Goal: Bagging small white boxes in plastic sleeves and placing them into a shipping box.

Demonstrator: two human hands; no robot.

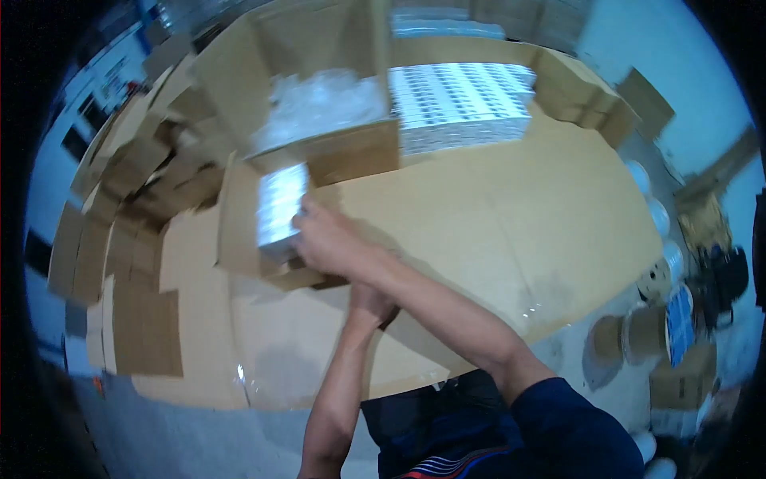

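Two hands met over flattened cardboard (479, 215) in the head view: our right hand (323, 239) clasped a small white box (279, 209) left of centre, near an open carton (319, 104). Our left hand (369, 305) lay under the right forearm, its fingers hidden, so we could not tell their state. Stacked white boxes (463, 100) sat far right.

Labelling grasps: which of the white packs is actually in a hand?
The single small white pack at the right hand, left of centre. The other white packs sit stacked at the far side, untouched.
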